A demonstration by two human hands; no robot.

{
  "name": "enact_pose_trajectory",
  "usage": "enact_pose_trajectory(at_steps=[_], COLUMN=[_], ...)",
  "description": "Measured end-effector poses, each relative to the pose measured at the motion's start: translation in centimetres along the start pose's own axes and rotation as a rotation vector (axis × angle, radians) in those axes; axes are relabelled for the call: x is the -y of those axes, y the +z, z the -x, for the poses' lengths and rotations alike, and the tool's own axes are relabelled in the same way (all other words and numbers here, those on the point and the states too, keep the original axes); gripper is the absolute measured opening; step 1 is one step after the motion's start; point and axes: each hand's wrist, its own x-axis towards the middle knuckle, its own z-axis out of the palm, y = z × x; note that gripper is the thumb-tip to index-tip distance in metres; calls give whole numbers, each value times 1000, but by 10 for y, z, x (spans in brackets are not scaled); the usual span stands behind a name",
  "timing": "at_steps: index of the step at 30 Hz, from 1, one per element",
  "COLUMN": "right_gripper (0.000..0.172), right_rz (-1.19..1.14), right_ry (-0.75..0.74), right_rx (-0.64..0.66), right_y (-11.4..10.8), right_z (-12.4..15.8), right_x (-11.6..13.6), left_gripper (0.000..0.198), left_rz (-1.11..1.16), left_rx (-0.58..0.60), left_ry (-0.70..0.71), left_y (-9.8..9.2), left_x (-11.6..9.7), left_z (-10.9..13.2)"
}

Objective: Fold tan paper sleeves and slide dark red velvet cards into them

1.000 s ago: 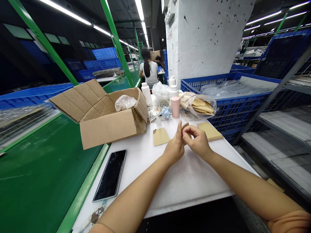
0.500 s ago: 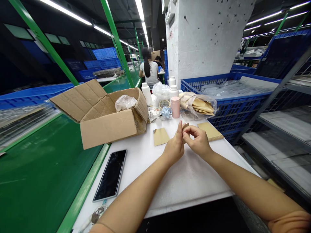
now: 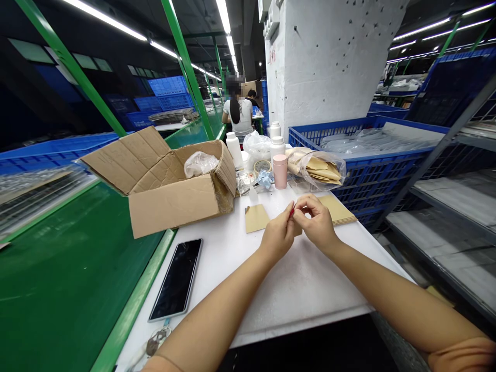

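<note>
My left hand [image 3: 278, 235] and my right hand [image 3: 316, 222] meet over the middle of the white table [image 3: 294, 289], fingers curled and pinched together. A thin red sliver [image 3: 292, 210] shows between the fingertips; what they hold is mostly hidden. A small tan paper envelope [image 3: 256, 218] lies flat just left of my left hand. A stack of the same tan envelopes [image 3: 339, 209] lies right behind my right hand.
An open cardboard box [image 3: 170, 181] with a plastic bag sits at the left. A black phone [image 3: 177, 279] lies near the front edge beside the green conveyor [image 3: 65, 279]. Bottles, a pink cup [image 3: 279, 171], bagged envelopes [image 3: 318, 168] and a blue crate [image 3: 372, 155] stand behind. Another person sits far off.
The tan piece that stood up between my fingers is now hidden. My hands have closed tighter and a red sliver shows between the fingertips.
</note>
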Motion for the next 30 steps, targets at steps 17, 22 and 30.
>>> enact_pose_trajectory(at_steps=[17, 22, 30], right_gripper=[7, 12, 14], right_rz=[115, 71, 74], right_ry=[33, 56, 98], right_rx=[-25, 0, -13], right_y=[-2, -1, 1], right_z=[-4, -5, -8], right_x=[-8, -12, -22], left_gripper=[37, 32, 22], left_rz=[436, 389, 786], left_rx=[-33, -53, -140], left_ry=[-134, -125, -419], left_y=[3, 6, 5], left_x=[-5, 1, -3], left_z=[-6, -5, -7])
